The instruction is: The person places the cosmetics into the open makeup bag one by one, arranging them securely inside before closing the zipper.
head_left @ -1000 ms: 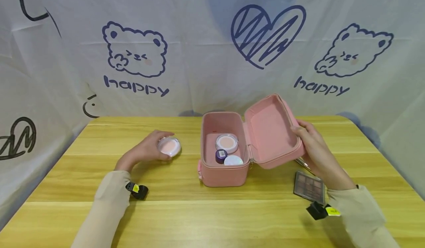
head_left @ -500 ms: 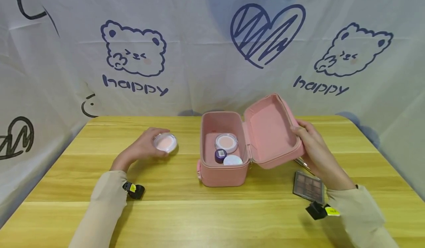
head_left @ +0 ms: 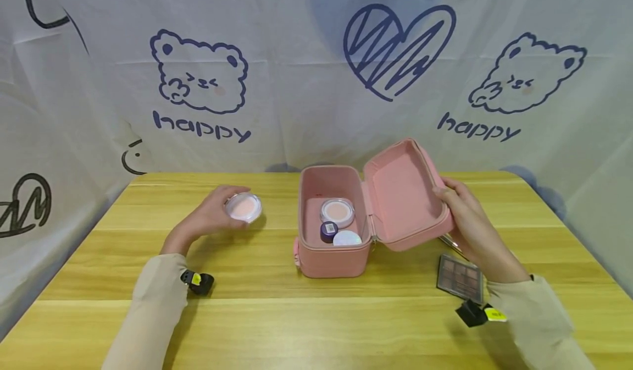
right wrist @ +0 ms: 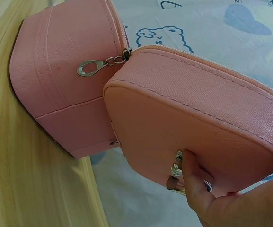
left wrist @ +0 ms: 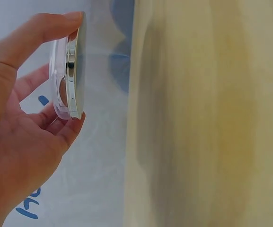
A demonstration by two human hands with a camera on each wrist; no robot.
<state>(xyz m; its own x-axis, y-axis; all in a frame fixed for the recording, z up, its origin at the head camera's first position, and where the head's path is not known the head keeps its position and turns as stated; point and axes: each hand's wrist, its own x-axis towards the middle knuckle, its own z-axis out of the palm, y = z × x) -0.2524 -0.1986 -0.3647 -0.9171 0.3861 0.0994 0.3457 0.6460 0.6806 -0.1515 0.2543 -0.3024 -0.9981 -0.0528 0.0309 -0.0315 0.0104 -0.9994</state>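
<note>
A person's left hand (head_left: pixel 211 215) pinches a round compact (head_left: pixel 244 208) by its rim, thumb against fingers, above a wooden tabletop (head_left: pixel 316 326), at nine o'clock from an open pink case (head_left: pixel 334 263). The left wrist view catches the compact edge-on, apart from the wood, its shadow falling below. At the case's three o'clock, the right hand (head_left: pixel 470 226) grips the raised lid (head_left: pixel 405 194) at its outer edge; seen from the right wrist, one finger lies beside the metal handle fittings (right wrist: pixel 178 163) on the lid's outer face.

Inside the case lie a second compact (head_left: pixel 338 212), a purple-capped jar (head_left: pixel 328 232) at its seven o'clock and a pale disc (head_left: pixel 348 239) at its five. A dark palette (head_left: pixel 459 277) rests at four o'clock from the case, near the right wrist; a slim metallic item (head_left: pixel 453 247) is too hidden to identify.

The step in hand appears to be a one-handed carry while the other hand steadies the lid. Any next move with the compact would seem to call for a firm rim pinch and a lid held clear of the opening.
</note>
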